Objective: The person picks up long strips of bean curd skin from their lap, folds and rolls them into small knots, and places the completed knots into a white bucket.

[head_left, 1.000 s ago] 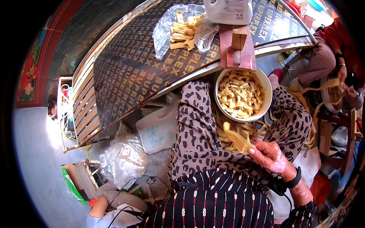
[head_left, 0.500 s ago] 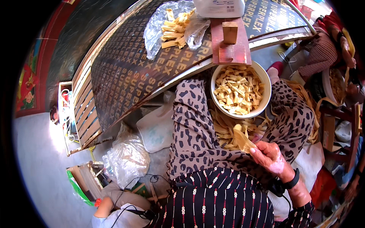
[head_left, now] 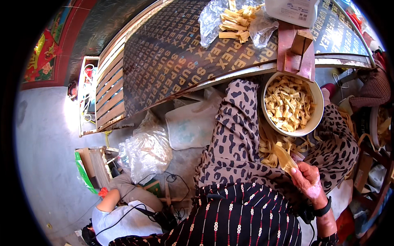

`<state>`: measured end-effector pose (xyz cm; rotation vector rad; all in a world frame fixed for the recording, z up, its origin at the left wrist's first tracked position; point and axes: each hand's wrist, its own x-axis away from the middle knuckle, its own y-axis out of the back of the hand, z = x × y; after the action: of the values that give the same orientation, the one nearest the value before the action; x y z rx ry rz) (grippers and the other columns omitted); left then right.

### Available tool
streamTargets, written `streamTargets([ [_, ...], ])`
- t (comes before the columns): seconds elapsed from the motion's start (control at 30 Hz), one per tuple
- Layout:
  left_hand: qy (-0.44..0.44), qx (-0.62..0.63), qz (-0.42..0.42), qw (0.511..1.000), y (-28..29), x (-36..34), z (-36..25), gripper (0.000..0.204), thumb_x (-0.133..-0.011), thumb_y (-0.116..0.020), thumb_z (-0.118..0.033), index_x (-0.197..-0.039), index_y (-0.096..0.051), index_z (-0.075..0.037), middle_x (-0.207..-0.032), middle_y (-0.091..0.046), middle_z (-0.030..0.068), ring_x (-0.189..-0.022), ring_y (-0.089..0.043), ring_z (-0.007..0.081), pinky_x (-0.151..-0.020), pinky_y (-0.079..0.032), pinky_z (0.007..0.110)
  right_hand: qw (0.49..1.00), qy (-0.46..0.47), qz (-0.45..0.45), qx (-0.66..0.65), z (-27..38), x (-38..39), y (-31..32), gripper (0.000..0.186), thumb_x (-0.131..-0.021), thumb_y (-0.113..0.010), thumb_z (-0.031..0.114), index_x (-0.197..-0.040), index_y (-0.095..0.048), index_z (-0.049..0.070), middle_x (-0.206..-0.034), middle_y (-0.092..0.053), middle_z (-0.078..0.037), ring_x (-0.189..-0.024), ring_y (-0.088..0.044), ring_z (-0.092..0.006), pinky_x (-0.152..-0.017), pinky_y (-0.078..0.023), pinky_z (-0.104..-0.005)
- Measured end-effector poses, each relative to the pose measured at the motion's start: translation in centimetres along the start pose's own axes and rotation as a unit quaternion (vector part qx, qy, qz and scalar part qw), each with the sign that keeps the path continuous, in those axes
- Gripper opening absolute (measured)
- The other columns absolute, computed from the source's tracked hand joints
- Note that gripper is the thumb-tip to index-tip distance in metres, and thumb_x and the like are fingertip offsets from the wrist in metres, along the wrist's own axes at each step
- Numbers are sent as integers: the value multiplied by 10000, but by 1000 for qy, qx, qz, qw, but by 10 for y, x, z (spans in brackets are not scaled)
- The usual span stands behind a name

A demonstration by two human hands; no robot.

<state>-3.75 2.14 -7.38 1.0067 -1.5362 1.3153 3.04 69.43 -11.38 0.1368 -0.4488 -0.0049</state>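
Yellow and lightly ridged, one strip [head_left: 284,157] juts from the pinched fingers [head_left: 296,177] of my right hand [head_left: 308,180], thumb and fingers closed on its lower end, the free end slanting up and leftward. My left hand is out of view, so I cannot tell how its fingers stand. One white bucket [head_left: 318,111] sits between my two patterned trouser legs [head_left: 238,117], holding short cut pieces [head_left: 289,102] too many to count. Between its near rim and my fingers lies a gap, crossed below by a tangle of loose strips [head_left: 269,148], overlapping too much to number. One dark tabletop [head_left: 164,69] runs beyond my knees, its pale front edge slanting up to the right. On that edge sits one red board [head_left: 286,53] with one wooden block [head_left: 301,42], its near end reaching over the bucket's far rim and narrowing the way in there; the nearer side lies open to me. Behind the board stands one white jug [head_left: 289,11], and left of it one clear bag [head_left: 262,33] lies spread under a small pile of yellow sticks [head_left: 236,25].
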Motion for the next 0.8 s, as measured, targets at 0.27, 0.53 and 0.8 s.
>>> streamTargets([
  [0.27,2,13,-23,1000,4,5,-8,199,-766,-629,-207,-755,-547,-26,-739,-601,90,-716,-608,213,-602,-460,358,999,-32,-1,-25,-2,-5,-10,271,-916,-534,145,-679,-511,15,-527,-489,-4,-452,-417,-70,-436,-320,-238],
  [0.53,10,31,-36,999,4,15,-16,215,-741,-649,-212,-709,-540,-29,-708,-593,90,-693,-606,217,-576,-455,372,997,-54,6,-59,-10,-7,-13,279,-920,-537,162,-679,-510,24,-523,-487,5,-450,-416,-60,-429,-315,-227],
  [0.8,-42,-67,124,989,47,53,29,235,-717,-668,-216,-663,-532,-32,-676,-586,90,-671,-604,221,-550,-450,386,996,-54,-4,-67,-10,-13,-10,286,-922,-534,163,-671,-516,26,-514,-486,6,-443,-414,-62,-422,-312,-232],
])
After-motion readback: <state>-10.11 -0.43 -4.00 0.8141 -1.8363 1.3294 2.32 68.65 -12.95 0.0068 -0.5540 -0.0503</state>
